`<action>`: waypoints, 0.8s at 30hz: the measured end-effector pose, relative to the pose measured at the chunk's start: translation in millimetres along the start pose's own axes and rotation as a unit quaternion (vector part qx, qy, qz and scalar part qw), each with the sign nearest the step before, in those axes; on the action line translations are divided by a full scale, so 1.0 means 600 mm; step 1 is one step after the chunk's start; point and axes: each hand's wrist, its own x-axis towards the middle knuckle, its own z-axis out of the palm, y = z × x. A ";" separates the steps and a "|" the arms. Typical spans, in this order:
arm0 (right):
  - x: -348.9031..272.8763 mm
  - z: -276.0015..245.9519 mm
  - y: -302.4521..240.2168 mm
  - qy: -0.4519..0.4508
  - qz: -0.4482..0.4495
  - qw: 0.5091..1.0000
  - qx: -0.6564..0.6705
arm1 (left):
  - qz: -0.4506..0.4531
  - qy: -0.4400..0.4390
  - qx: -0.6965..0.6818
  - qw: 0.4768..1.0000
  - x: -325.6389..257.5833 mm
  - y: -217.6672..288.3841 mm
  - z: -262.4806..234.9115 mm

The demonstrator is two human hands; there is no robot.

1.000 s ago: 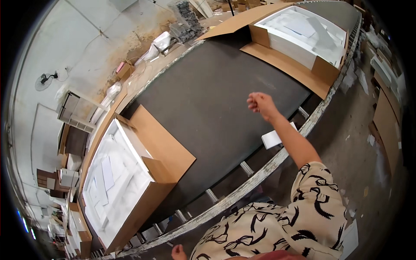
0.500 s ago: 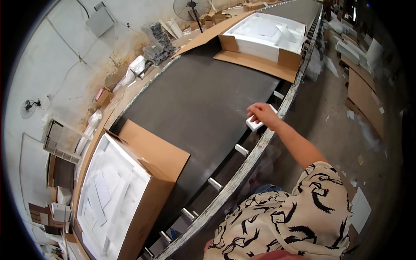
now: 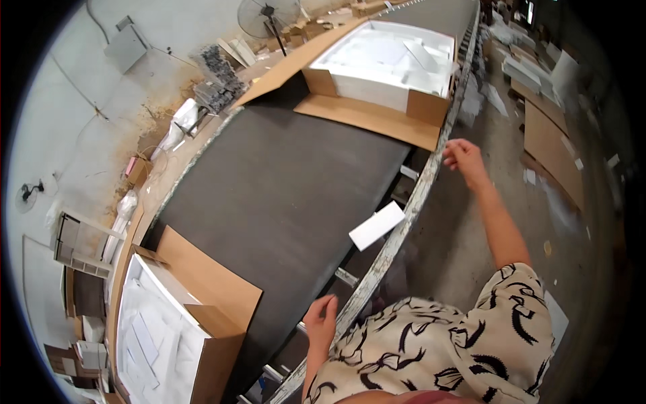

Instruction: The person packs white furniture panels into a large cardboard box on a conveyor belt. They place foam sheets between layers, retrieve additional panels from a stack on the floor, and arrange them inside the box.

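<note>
A small white foam block [image 3: 377, 225] lies across the conveyor belt's near edge, one end reaching toward the chipped wooden rail [image 3: 377, 269]. No hand touches it. My right hand [image 3: 463, 159] hovers by the rail near the far carton, its fingers loosely bent and holding nothing. Lower down, beside the rail, my left hand [image 3: 320, 319] is raised with thumb and fingers a little apart, also without anything in it. The far open carton [image 3: 370, 116] holds white foam packing [image 3: 383, 57]. In the near open carton [image 3: 222, 283], white foam and flat white strips [image 3: 145, 343] show.
The dark belt [image 3: 269, 182] runs away from me between the cartons. Metal rollers [image 3: 346, 277] show in the gap along the rail. Right of it, cardboard sheets [image 3: 552, 151] and foam scraps lie on the floor. A standing fan [image 3: 268, 13] is behind the belt.
My right hand has let go of the white block and moved away up along the rail. The block now lies flat at the belt's edge. My left hand has come into view.
</note>
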 end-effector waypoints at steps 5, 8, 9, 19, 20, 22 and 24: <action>0.014 -0.061 -0.007 0.032 0.047 0.998 -0.028 | 0.043 -0.101 0.036 0.993 0.062 -0.005 0.043; 0.105 -0.115 -0.017 0.053 -0.046 0.997 -0.029 | 0.006 -0.071 0.032 0.997 0.059 0.001 0.070; 0.146 -0.127 -0.028 0.064 -0.066 0.995 -0.032 | -0.040 -0.052 0.021 0.998 0.055 -0.002 0.080; 0.767 -0.116 0.070 0.063 -0.120 0.964 -0.229 | -0.062 -0.095 0.301 0.947 0.086 -0.034 0.309; 0.839 -0.121 0.099 0.063 -0.140 0.931 -0.330 | -0.099 -0.067 0.312 0.943 0.084 -0.026 0.341; 0.992 -0.143 0.187 0.034 -0.146 0.878 -0.455 | -0.122 -0.024 0.314 0.941 0.088 -0.030 0.368; 1.109 -0.135 0.258 0.009 -0.121 0.835 -0.537 | -0.126 0.034 0.344 0.930 0.074 -0.047 0.380</action>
